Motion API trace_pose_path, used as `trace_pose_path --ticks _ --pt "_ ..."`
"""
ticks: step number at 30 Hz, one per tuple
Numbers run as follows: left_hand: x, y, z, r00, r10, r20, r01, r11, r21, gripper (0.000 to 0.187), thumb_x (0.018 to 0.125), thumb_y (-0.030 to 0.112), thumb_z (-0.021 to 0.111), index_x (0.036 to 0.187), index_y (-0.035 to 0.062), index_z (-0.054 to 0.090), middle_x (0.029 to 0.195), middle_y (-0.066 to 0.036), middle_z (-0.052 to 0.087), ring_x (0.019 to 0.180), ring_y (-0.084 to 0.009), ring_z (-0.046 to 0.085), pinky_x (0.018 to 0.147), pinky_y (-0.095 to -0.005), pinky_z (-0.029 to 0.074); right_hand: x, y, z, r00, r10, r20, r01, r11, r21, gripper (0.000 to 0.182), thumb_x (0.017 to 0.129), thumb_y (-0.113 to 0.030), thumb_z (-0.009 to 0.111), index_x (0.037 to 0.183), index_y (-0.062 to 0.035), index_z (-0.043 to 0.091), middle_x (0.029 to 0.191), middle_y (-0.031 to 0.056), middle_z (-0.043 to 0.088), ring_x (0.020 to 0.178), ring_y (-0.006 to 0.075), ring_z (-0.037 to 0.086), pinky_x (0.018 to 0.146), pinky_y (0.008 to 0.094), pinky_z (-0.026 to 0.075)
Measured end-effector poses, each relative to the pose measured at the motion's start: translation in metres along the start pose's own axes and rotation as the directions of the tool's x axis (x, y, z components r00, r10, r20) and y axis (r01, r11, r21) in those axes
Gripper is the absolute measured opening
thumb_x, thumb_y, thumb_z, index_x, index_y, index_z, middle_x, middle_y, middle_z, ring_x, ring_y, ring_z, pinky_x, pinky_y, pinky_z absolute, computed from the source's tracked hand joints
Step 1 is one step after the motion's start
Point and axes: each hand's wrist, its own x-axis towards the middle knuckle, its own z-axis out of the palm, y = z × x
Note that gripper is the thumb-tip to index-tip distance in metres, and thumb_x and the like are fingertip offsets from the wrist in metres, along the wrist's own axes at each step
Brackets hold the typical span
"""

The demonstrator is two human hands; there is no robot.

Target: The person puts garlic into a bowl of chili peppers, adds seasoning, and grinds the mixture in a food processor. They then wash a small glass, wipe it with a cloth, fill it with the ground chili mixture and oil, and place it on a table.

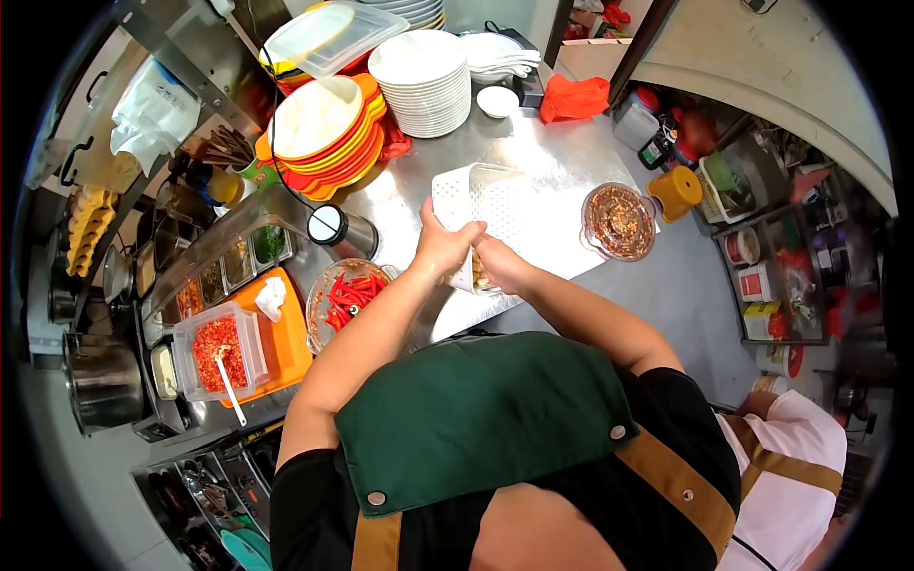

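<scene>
Basket (497,195) is between chillies (348,301) left and sauce (619,224) right; left hand (445,240) and right hand (502,264) meet at its near end; grip cannot be determined.

Text: none can be read.
Dark bottle (657,149) behind yellow tub (675,194): label blurred.
White tub (755,283) right of yellow tub: print unreadable.

Basket (502,198) white, dotted with holes. Chilies (350,299) red, tray (290,338) orange, bib (476,419) dark green, straps (666,483) brown, sleeves (303,504) black. Plate stack (422,103) plain white; dish stack (350,162) banded red, orange, yellow.
</scene>
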Motion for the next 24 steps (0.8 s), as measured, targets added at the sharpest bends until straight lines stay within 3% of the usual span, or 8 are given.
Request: trace_pose_path --ticks 5,7,9,11,13,15,21,24 --pt "0.004 0.015 -0.007 0.998 -0.052 -0.025 0.052 0.999 -0.008 0.089 0.064 0.017 0.069 0.126 -0.0052 0.009 0.114 -0.02 0.044 0.103 -0.025 0.046 0.087 -0.0311 0.039 0.015 -0.013 0.02 0.994 0.059 0.088 -0.073 0.984 0.164 0.039 0.09 -0.036 0.029 0.108 -0.0048 0.045 0.094 0.0107 0.057 0.079 0.0208 0.059 0.068 0.034 0.05" --pt "0.011 0.018 -0.014 0.996 -0.09 0.011 0.09 0.994 -0.059 0.092 0.065 0.02 0.069 0.129 -0.0029 0.007 0.114 -0.02 0.044 0.102 -0.0251 0.047 0.086 -0.0316 0.04 0.035 -0.013 0.016 0.966 0.161 0.202 -0.225 0.907 0.356 0.036 0.09 -0.036 0.03 0.098 -0.0064 0.049 0.081 0.0073 0.059 0.066 0.0193 0.06 0.057 0.0315 0.051" --pt "0.027 0.01 -0.025 0.985 -0.169 0.026 0.17 0.985 -0.044 0.093 0.066 0.024 0.068 0.131 0.0004 0.006 0.116 -0.02 0.042 0.102 -0.0249 0.047 0.082 -0.0329 0.042 0.045 -0.023 0.018 0.966 0.159 0.204 -0.227 0.901 0.37 0.03 0.088 -0.034 0.037 0.087 -0.0084 0.052 0.066 0.0038 0.057 0.044 0.0143 0.052 0.035 0.0216 0.044" --pt "0.042 0.003 -0.038 0.968 -0.248 0.041 0.252 0.96 -0.125 0.092 0.068 0.031 0.064 0.133 0.0041 0.005 0.118 -0.019 0.042 0.102 -0.0254 0.048 0.077 -0.0356 0.045 0.073 -0.026 0.001 0.889 0.115 0.443 -0.336 0.821 0.461 0.026 0.088 -0.03 0.04 0.087 -0.0072 0.053 0.069 0.0046 0.058 0.047 0.0139 0.053 0.034 0.0175 0.042" --pt "0.036 0.024 -0.048 0.946 -0.317 0.063 0.323 0.924 -0.207 0.092 0.069 0.032 0.064 0.134 0.0066 0.004 0.119 -0.018 0.041 0.102 -0.0264 0.047 0.077 -0.0358 0.045 0.083 -0.038 0.008 0.963 0.027 0.267 -0.165 0.843 0.512 0.022 0.086 -0.025 0.044 0.091 -0.0055 0.054 0.077 0.0068 0.059 0.061 0.0143 0.058 0.033 0.0155 0.042" --pt "0.051 0.015 -0.061 0.933 -0.361 0.003 0.352 0.909 -0.221 0.075 0.07 0.034 0.062 0.129 0.009 0.024 0.112 -0.013 0.048 0.1 -0.0259 0.049 0.077 -0.0422 0.044 0.076 -0.063 0.011 0.981 0.082 0.173 -0.157 0.861 0.483 0.019 0.085 -0.022 0.047 0.092 -0.0054 0.053 0.076 0.0068 0.058 0.062 0.0143 0.057 0.033 0.0151 0.041" --pt "0.071 -0.002 -0.078 0.924 -0.383 -0.002 0.364 0.879 -0.307 0.051 0.076 0.039 0.053 0.119 0.0139 0.04 0.111 -0.01 0.05 0.097 -0.027 0.051 0.079 -0.0455 0.041 0.083 -0.1 0.022 0.989 -0.024 0.148 -0.056 0.858 0.511 0.02 0.08 -0.02 0.056 0.091 -0.0049 0.048 0.078 0.0085 0.056 0.063 0.0131 0.058 0.033 0.0137 0.041" --pt "0.096 -0.033 -0.086 0.945 -0.325 0.034 0.298 0.815 -0.498 0.044 0.076 0.03 0.056 0.113 0.0078 0.046 0.102 -0.01 0.054 0.091 -0.0243 0.054 0.073 -0.0379 0.046 0.102 -0.104 0.019 0.983 -0.02 0.182 -0.085 0.833 0.546 0.02 0.079 -0.02 0.056 0.09 -0.0051 0.048 0.076 0.009 0.055 0.063 0.0147 0.057 0.034 0.0146 0.042"
